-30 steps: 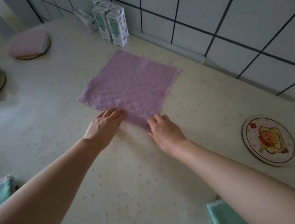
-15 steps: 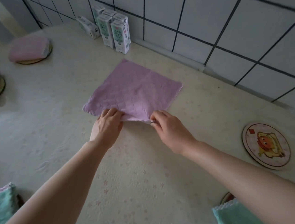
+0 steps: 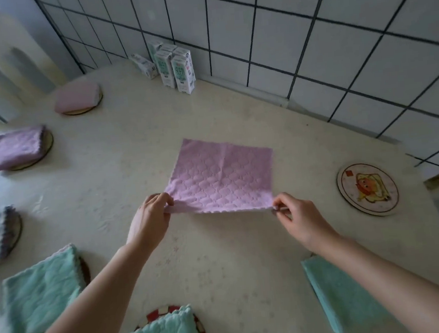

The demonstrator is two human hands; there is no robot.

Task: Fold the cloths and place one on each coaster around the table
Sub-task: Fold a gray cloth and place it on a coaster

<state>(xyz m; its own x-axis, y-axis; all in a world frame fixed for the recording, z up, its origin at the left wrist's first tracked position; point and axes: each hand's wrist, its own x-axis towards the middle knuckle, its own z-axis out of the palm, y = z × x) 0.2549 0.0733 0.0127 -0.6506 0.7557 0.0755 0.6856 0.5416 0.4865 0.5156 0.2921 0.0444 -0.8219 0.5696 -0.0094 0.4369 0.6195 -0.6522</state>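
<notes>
The cream counter (image 3: pixel 208 114) runs along a tiled wall. Near its middle a lilac cloth (image 3: pixel 222 176) lies spread out, its near edge lifted. On the left, a folded teal cloth (image 3: pixel 41 291) and a folded pink cloth (image 3: pixel 77 96) each sit on a coaster. A bare picture coaster (image 3: pixel 367 189) lies right of the lilac cloth, apart from it. Cartons (image 3: pixel 175 66) stand by the far wall. The left hand (image 3: pixel 148 220) pinches the cloth's near left corner in curled fingers; the right hand (image 3: pixel 300 217) pinches its near right corner.

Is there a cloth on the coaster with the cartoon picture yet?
No, the cartoon coaster lies bare, with its whole picture showing.
</notes>
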